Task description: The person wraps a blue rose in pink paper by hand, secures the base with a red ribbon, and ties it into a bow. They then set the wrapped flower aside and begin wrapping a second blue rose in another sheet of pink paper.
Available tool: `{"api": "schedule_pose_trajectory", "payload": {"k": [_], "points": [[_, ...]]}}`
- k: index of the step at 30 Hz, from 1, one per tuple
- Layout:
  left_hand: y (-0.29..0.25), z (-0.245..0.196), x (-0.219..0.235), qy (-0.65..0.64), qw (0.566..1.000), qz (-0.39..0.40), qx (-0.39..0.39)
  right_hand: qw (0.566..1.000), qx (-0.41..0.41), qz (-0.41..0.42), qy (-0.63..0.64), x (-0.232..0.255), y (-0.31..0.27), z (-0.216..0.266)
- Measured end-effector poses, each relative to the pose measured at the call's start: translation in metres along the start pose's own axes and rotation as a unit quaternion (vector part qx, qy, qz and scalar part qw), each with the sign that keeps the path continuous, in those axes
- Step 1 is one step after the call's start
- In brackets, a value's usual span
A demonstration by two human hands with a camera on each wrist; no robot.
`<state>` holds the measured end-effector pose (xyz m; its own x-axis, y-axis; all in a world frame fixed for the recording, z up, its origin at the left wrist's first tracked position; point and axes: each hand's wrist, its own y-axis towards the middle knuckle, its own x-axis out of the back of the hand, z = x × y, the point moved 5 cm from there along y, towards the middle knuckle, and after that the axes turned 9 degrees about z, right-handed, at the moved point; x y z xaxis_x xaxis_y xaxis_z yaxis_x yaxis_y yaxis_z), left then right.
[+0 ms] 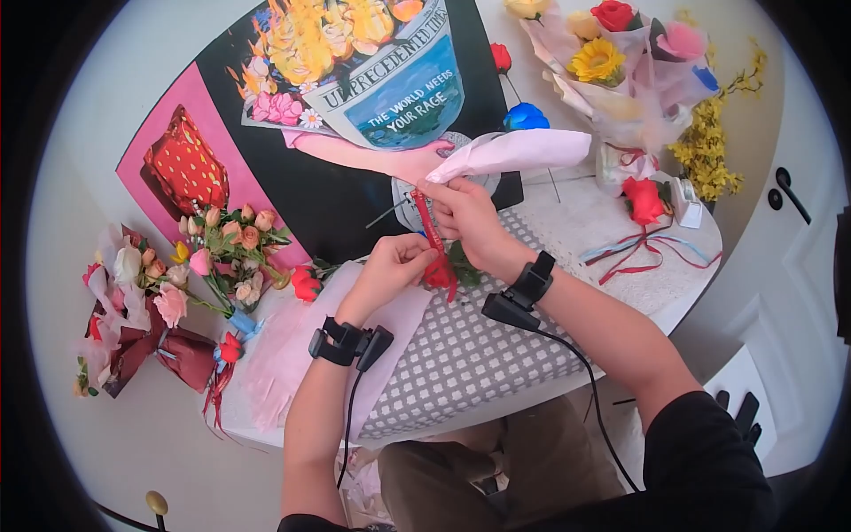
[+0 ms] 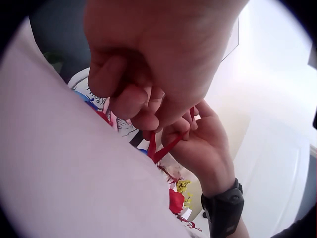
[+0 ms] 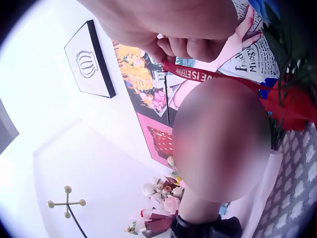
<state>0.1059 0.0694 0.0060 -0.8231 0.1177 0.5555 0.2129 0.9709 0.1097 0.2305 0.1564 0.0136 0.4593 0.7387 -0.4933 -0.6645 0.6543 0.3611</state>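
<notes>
A printed red ribbon [image 1: 425, 217] stretches between the two hands. My right hand [image 1: 470, 220] pinches its upper end, beside the narrow tip of a pale pink wrapping-paper piece [image 1: 519, 152]. Lower down, the fingers of my left hand [image 1: 390, 270] pinch the ribbon near a red rose [image 1: 439, 271] with green leaves. White lettering on the ribbon [image 3: 198, 74] shows in the right wrist view, where a blurred patch covers much of the left hand. From the left wrist, the ribbon [image 2: 161, 148] bends in a V between the hands.
Pale pink paper [image 1: 266, 363] and a grey patterned cloth [image 1: 461, 377] cover part of the table. Flower bouquets stand at left [image 1: 160, 306] and back right [image 1: 612, 80]. Loose ribbons [image 1: 651, 253] and a tape dispenser [image 1: 685, 204] lie at right. A large painted picture [image 1: 346, 177] leans behind.
</notes>
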Motion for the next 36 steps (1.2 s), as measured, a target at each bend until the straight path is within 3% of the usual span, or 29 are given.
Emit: {"api": "schedule_pose_trajectory", "payload": {"k": [5,8,11,16,20,26,30,36], "points": [[-0.004,-0.012,-0.008,-0.016,0.999,0.029,-0.005,0.998,0.034,-0.031,-0.038,0.008,0.003,-0.002],[-0.01,-0.028,-0.006,0.079,0.995,-0.009,-0.068,0.99,0.058,-0.078,-0.101,0.013,0.005,-0.001],[-0.022,-0.044,0.018,0.054,0.969,-0.184,-0.154,0.982,0.07,-0.079,-0.156,0.012,0.004,-0.002],[-0.02,-0.03,0.047,-0.16,0.96,-0.176,-0.145,0.99,-0.077,-0.009,-0.117,-0.002,-0.002,-0.01],[-0.016,-0.021,0.055,-0.292,0.927,-0.173,-0.159,0.985,-0.128,0.058,-0.105,0.0,0.001,-0.023],[-0.009,0.008,0.065,-0.327,0.914,-0.196,-0.136,0.975,-0.185,0.109,-0.062,-0.013,-0.004,-0.026],[-0.005,0.011,0.06,-0.303,0.926,-0.175,-0.14,0.975,-0.168,0.1,-0.101,-0.011,-0.004,-0.022],[-0.002,0.013,0.054,-0.189,0.961,-0.186,-0.083,0.983,-0.128,0.091,-0.097,-0.01,-0.002,-0.022]]}}
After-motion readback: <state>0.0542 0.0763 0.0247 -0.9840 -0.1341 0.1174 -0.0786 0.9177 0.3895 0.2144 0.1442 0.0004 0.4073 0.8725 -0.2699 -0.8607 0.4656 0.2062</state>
